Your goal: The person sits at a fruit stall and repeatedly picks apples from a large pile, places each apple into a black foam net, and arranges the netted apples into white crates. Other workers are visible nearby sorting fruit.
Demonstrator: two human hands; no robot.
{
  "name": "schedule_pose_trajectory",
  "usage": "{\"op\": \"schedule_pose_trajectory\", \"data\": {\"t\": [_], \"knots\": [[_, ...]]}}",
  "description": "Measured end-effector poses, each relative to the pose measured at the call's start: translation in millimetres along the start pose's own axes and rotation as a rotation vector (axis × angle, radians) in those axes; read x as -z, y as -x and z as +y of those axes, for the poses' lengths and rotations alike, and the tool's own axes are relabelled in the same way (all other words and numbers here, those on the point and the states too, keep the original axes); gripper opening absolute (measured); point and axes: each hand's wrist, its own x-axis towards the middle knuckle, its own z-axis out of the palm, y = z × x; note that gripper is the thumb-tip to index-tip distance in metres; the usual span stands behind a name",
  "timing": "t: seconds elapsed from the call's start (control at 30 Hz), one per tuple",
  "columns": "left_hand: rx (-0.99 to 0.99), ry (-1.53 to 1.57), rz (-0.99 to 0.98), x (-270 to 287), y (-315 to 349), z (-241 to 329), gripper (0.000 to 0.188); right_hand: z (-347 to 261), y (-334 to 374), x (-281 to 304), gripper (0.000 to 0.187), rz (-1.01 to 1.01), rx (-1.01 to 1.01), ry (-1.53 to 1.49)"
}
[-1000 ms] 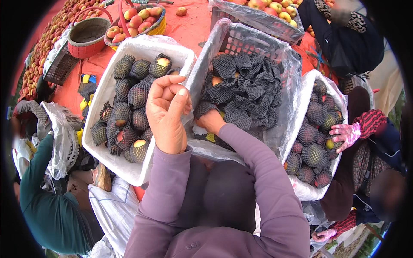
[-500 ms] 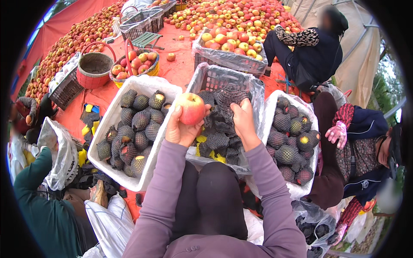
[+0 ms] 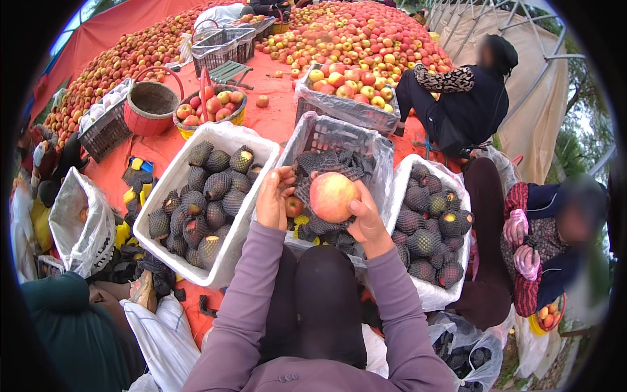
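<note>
My right hand (image 3: 369,225) holds a large red-and-yellow apple (image 3: 332,197) over the middle crate (image 3: 385,153), thumb on its near right side. To the left, my left hand (image 3: 270,201) is raised with fingers apart and slightly curled, and nothing shows in its grip. A smaller red apple (image 3: 294,207) shows just beside its fingers; whether they touch it I cannot tell. Beneath the held apple, black foam nets (image 3: 339,162) fill the crate, with some yellow ones (image 3: 302,221) among them.
White-lined boxes of black-netted apples stand left (image 3: 215,176) and right (image 3: 428,228) of the crate. Ahead are a crate of bare apples (image 3: 353,88), an apple basket (image 3: 212,104), an empty-looking red basket (image 3: 152,108) and a large apple heap (image 3: 366,32). Co-workers sit on both sides.
The apple has left my left hand, and my right hand now holds an apple instead of a black foam net. The right-hand co-worker's gloved hands have come together.
</note>
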Motion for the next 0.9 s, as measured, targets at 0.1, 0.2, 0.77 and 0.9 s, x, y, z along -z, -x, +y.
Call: {"op": "schedule_pose_trajectory", "data": {"t": [0.1, 0.2, 0.77, 0.9], "knots": [[0.746, 0.543, -0.555, 4, 16, -8, 0.036, -2, 22, 5, 0.083, -0.104, -0.177, -0.276], [0.742, 0.614, -0.782, -6, 27, 3, 0.058, 2, 32, 8, 0.087, -0.141, -0.256, -0.377], [0.218, 0.151, -0.175, -2, 29, 22, 0.049, 36, -20, -29, 0.067, -0.116, 0.569, 1.264], [0.099, 0.025, 0.102, 49, -3, 37, 0.045, 36, -24, -2, 0.068, -0.177, 0.317, 1.193]]}}
